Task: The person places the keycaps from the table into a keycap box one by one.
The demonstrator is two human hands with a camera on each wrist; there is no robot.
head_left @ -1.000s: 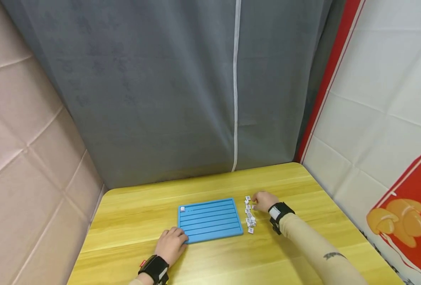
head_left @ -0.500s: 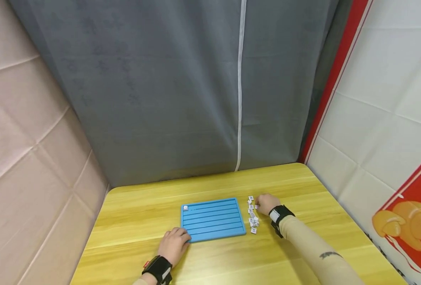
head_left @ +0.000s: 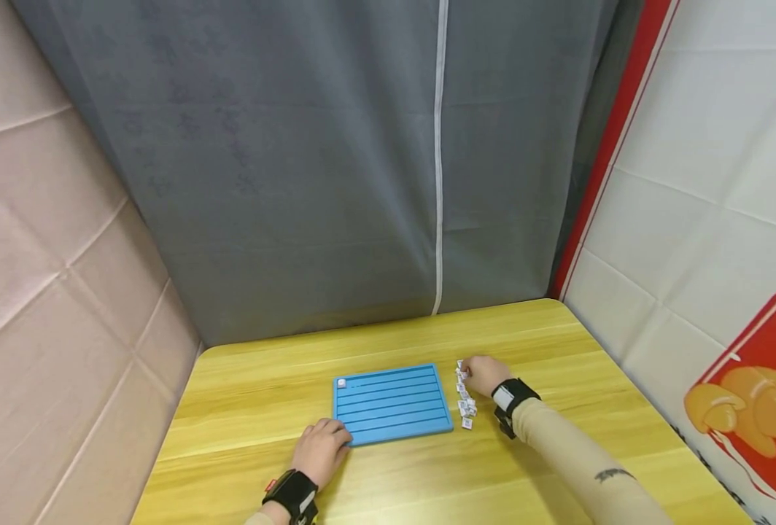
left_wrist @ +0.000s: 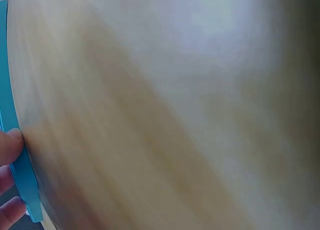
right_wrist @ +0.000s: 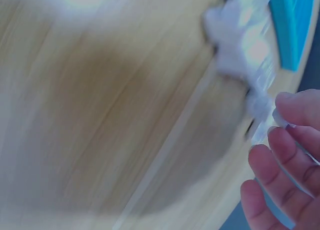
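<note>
Resting left hand (head_left: pixel 319 450) at blue board (head_left: pixel 393 403), right hand (head_left: pixel 483 373) pinching a white tile (right_wrist: pixel 281 121).

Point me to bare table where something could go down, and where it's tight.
Bare wood: the table left of the blue board, the strip between board and curtain, and the stretch right of the right hand. Crowded: the gap right of the board, filled by the white tiles; the left hand holds the board's near-left corner.
</note>
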